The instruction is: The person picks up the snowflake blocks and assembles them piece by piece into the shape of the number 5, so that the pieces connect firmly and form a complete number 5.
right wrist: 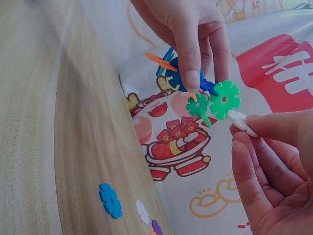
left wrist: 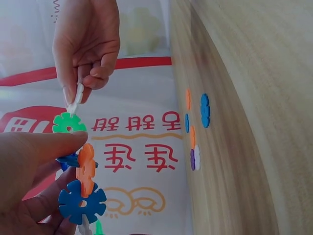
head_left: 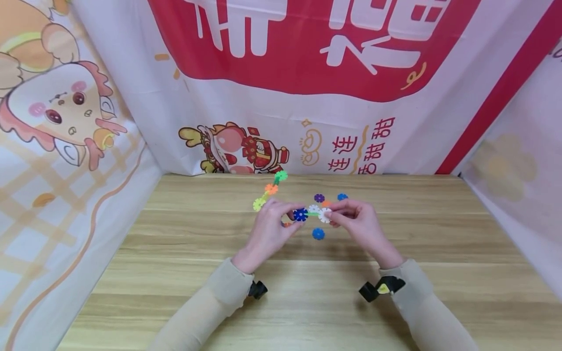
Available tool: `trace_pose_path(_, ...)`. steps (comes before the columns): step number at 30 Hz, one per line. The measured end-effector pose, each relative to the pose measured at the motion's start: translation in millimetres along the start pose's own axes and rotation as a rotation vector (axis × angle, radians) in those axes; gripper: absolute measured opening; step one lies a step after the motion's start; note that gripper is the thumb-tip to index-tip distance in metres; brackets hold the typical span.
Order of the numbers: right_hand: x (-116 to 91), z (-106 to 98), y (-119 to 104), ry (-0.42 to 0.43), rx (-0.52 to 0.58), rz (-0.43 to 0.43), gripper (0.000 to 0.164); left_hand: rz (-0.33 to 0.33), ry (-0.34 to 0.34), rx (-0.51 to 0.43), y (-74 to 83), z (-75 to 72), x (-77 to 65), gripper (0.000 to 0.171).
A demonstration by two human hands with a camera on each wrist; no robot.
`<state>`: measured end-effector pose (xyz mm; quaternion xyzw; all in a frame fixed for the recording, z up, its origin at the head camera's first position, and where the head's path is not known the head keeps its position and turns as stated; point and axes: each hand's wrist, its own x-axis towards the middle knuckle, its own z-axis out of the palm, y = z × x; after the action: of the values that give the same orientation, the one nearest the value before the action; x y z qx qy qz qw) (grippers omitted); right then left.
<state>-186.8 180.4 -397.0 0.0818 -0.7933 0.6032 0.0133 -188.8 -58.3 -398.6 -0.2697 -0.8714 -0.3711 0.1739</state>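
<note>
While the left hand (head_left: pixel 270 222) pinches the cluster of discs (left wrist: pixel 85 169) by a dark blue disc (head_left: pixel 300 214), the right hand (head_left: pixel 362 223) pinches a white disc (right wrist: pixel 240 122) at the rim of a bright green disc (right wrist: pixel 226 93), above the table (head_left: pixel 307 312); I'd square slot to slot, then push straight, without twisting.

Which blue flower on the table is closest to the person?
The front blue flower, lying by itself on the table; the other blue flower lies farther back, just beyond the right hand.
</note>
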Motion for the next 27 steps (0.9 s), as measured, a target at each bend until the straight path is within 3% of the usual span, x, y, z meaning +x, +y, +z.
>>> trace_pose_path(15,-2.7,3.3,-1.8,-0.028,-0.01,-0.023,0.016,0.072,0.009,0.005,-1.9,3.4,-3.2,0.038)
trace_pose_path(27,-3.0,7.6,9.4,-0.03,0.014,0.012,0.017,0.085,-0.007,0.013,-2.2,6.4,-8.3,0.037)
